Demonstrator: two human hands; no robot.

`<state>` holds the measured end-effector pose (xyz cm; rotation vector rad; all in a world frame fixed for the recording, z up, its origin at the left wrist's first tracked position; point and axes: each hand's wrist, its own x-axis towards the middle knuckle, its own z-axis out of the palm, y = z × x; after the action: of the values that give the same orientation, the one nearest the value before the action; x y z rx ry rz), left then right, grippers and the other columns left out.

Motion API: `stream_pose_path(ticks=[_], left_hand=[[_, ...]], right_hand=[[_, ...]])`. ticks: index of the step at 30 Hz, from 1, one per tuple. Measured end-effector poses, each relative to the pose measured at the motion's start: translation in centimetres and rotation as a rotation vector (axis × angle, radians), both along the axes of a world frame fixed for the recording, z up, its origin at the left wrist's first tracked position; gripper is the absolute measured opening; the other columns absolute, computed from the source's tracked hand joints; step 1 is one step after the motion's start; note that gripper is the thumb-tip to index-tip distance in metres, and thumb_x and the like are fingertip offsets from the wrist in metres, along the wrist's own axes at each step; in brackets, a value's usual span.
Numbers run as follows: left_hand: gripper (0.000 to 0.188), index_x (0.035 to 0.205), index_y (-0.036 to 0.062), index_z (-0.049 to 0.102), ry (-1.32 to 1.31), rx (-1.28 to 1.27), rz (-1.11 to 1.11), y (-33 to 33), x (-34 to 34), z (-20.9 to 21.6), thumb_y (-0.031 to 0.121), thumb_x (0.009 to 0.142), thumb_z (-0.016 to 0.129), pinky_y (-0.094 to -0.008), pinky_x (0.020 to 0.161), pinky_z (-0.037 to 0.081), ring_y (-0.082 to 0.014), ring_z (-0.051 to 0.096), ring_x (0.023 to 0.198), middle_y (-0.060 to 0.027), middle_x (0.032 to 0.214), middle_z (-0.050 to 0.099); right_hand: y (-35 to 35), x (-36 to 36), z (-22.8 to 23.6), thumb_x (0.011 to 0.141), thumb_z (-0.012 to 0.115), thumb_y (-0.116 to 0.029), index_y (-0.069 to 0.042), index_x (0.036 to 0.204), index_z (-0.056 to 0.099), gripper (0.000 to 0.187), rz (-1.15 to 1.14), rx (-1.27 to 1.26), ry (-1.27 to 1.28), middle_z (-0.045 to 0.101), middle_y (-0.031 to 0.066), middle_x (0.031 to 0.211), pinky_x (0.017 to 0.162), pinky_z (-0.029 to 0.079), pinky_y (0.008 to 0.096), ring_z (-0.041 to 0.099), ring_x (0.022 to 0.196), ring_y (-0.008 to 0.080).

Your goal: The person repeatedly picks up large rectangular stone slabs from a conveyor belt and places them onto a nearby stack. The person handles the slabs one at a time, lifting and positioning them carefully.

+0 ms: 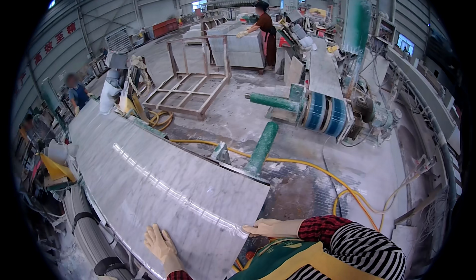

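Observation:
A long, polished grey-and-white stone slab (pixel 148 186) lies in front of me, a bright strip of light reflected along it. My left hand (pixel 161 245), in a cream rubber glove, rests flat on its near part with the fingers spread. At the slab's right edge is my right hand (pixel 267 228), gloved the same way. Its thumb side shows on top of the edge, and the other fingers seem curled against the edge, partly hidden.
Beyond the slab stand a green post (pixel 263 148), a metal frame rack (pixel 191 91) and a machine with blue rollers (pixel 325 114). A yellow hose (pixel 307 165) crosses the floor. Grey ribbed hoses (pixel 91 225) run at left. One co-worker (pixel 265 34) leans over stacked slabs; another (pixel 78 94) stands far left.

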<state>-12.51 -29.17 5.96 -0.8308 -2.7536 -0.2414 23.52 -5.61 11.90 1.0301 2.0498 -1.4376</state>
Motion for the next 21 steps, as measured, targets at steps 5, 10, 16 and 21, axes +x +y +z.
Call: stream_pose_path(ticks=[5,10,16,21], left_hand=[[0.048,0.15,0.0206,0.053,-0.039,-0.024,0.004,0.4,0.5,1.0,0.033,0.103,0.056,-0.0509,0.122,0.027,-0.0367,0.041,0.147,-0.0138,0.16,0.047],[0.046,0.145,0.0165,0.055,-0.041,0.015,-0.006,0.3,1.0,1.3,0.033,0.103,0.056,-0.0517,0.122,0.026,-0.0384,0.041,0.146,-0.0152,0.159,0.047],[0.045,0.145,0.0159,0.055,-0.044,0.025,-0.021,0.3,1.3,1.4,0.033,0.103,0.056,-0.0505,0.122,0.026,-0.0383,0.041,0.146,-0.0153,0.159,0.047],[0.044,0.144,0.0163,0.056,-0.049,0.026,-0.003,-0.1,1.3,1.1,0.032,0.103,0.055,-0.0511,0.123,0.025,-0.0382,0.04,0.147,-0.0152,0.159,0.047]], right_hand=[[0.1,0.5,-0.8,0.093,0.044,-0.081,-0.004,0.112,0.08,0.087,-0.027,-0.032,0.038,0.077,0.0159,0.114,0.104,0.048,0.0394,0.068,0.114,0.0274],[0.1,0.5,-3.5,0.095,0.054,-0.075,-0.001,0.111,0.078,0.079,-0.122,-0.172,0.117,0.077,0.0145,0.111,0.1,0.049,0.0353,0.069,0.11,0.021],[0.4,1.1,-6.9,0.095,0.065,-0.063,0.002,0.109,0.076,0.068,-0.23,-0.453,0.293,0.075,0.0099,0.099,0.087,0.051,0.0318,0.067,0.098,0.0148],[-0.3,0.3,-5.5,0.091,0.07,-0.066,0.004,0.114,0.074,0.074,-0.207,-0.33,0.181,0.076,0.0147,0.111,0.096,0.054,0.0325,0.071,0.104,0.0216]])
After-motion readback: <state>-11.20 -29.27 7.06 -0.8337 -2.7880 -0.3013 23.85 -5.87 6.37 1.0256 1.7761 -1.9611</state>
